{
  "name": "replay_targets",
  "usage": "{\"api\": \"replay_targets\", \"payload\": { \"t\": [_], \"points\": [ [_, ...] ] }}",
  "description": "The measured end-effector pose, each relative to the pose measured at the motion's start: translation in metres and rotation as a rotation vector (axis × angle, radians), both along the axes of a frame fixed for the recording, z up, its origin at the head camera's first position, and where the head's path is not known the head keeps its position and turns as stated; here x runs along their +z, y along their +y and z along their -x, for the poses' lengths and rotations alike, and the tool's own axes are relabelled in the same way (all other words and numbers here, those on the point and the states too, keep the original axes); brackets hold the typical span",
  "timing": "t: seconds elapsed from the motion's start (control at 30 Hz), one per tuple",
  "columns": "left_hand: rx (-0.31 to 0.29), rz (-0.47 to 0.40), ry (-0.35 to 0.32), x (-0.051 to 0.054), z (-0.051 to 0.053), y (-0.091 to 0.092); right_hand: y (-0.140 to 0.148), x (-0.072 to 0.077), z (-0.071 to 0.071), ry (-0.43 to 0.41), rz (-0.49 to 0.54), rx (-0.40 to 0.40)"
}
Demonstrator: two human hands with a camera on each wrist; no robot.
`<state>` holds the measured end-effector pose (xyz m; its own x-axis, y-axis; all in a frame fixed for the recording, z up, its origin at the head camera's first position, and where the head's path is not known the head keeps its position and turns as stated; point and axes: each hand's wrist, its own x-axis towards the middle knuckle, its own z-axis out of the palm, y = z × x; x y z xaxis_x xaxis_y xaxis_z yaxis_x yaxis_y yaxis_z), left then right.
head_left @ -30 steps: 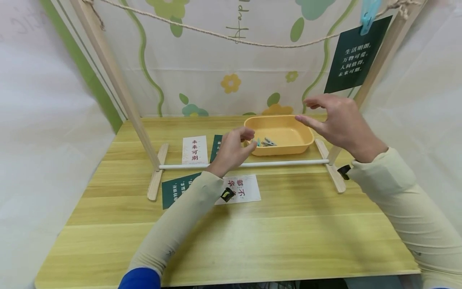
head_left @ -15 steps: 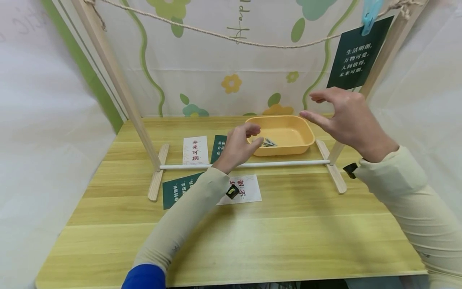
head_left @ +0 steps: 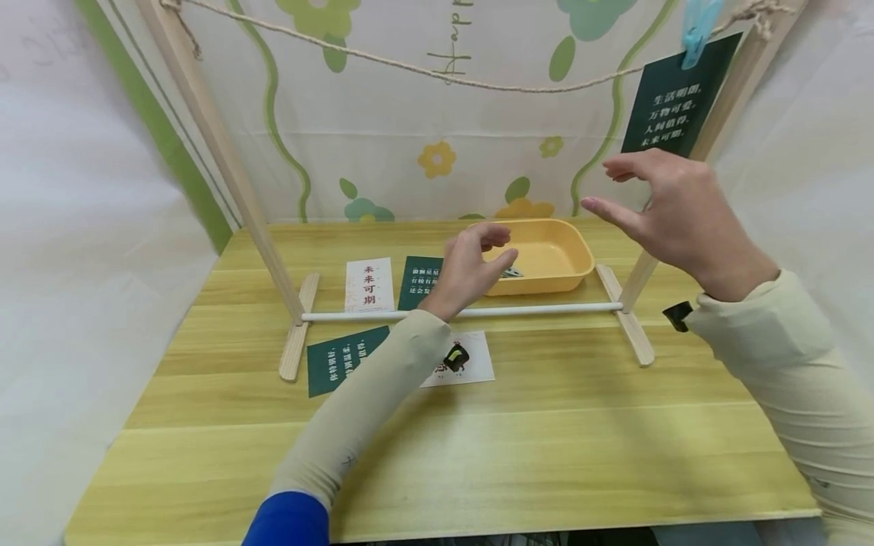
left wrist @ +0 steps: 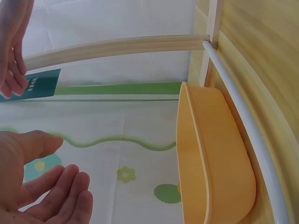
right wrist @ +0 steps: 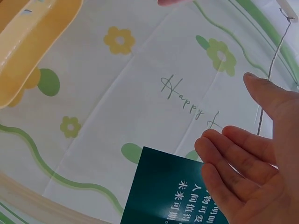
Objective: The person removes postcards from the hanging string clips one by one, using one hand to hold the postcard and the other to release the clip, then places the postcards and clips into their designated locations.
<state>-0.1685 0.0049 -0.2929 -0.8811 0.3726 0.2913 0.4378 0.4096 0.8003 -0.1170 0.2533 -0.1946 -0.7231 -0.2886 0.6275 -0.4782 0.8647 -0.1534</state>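
My left hand [head_left: 473, 269] hovers in front of the yellow plastic basin [head_left: 546, 284], thumb and fingers apart with nothing between them. A few small clothespins [head_left: 512, 272] lie in the basin, partly hidden by that hand. My right hand [head_left: 690, 216] is raised by the right post, fingers loosely bent and holding nothing. Just above it in the head view, a dark green card [head_left: 672, 106] with white writing hangs from the rope [head_left: 546, 89]. A blue clothespin [head_left: 698, 34] clips it there. In the right wrist view the fingers overlap the green card [right wrist: 161, 186].
A wooden frame with a left post [head_left: 225, 163] and a white crossbar [head_left: 546, 309] stands on the table [head_left: 546, 455]. Two white cards, one upright card [head_left: 369, 286] and one partly under the left sleeve, lie near two green cards [head_left: 419, 279]. A flowered cloth [head_left: 382, 129] hangs behind.
My left hand has moved right and slightly up, in front of the basin's left part. My right hand has moved right and up, covering the hanging card's lower edge.
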Motion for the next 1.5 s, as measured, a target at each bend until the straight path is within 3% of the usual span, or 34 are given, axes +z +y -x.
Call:
{"api": "replay_targets", "payload": {
  "t": [0.27,0.53,0.93,1.27,1.5],
  "points": [
    [-0.004,-0.003,0.037,0.005,0.005,0.013,0.005,0.007,-0.001,0.013,-0.003,-0.018],
    [0.013,-0.004,0.084,0.009,0.015,0.019,0.006,0.014,-0.001,0.085,0.023,-0.082],
    [-0.012,-0.062,0.092,0.023,0.025,0.035,0.014,0.028,0.002,0.132,-0.004,-0.135],
    [-0.009,0.026,0.152,0.031,0.033,0.053,0.021,0.042,0.004,0.18,-0.045,-0.148],
    [-0.016,0.01,0.165,0.036,0.037,0.065,0.024,0.052,0.004,0.201,-0.017,-0.177]
  ]
}}
